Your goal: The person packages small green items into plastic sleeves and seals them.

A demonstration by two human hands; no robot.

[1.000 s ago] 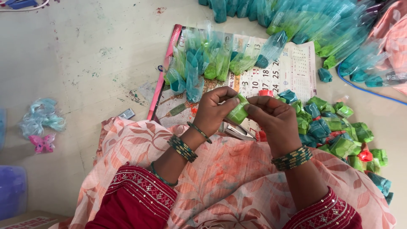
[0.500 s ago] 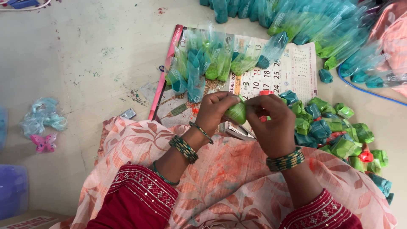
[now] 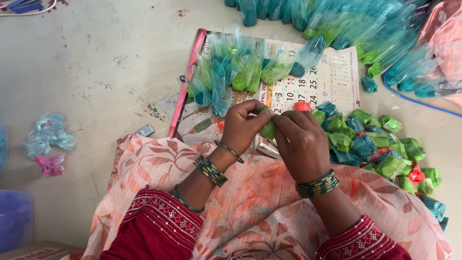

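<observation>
My left hand [image 3: 246,124] and my right hand [image 3: 302,143] meet over my lap, both pinching one small green packet [image 3: 268,130] between their fingertips. Most of the packet is hidden by the fingers. Both wrists wear green bangles. Just beyond the hands lies a wall calendar [image 3: 332,77] on the floor, with several filled clear pouches in green and teal [image 3: 231,72] laid across it. To the right of my right hand sits a heap of folded green and teal packets [image 3: 375,144].
A large pile of teal pouches [image 3: 365,29] fills the top right, with a blue cord [image 3: 418,103] beside it. At the left are a pale blue tuft with a pink butterfly clip [image 3: 49,144] and a blue plastic container [image 3: 14,219]. Peach patterned cloth [image 3: 250,197] covers my lap.
Both hands have stayed together on the green packet, drawing slightly closer over it; more of the packet is now covered by the fingers.
</observation>
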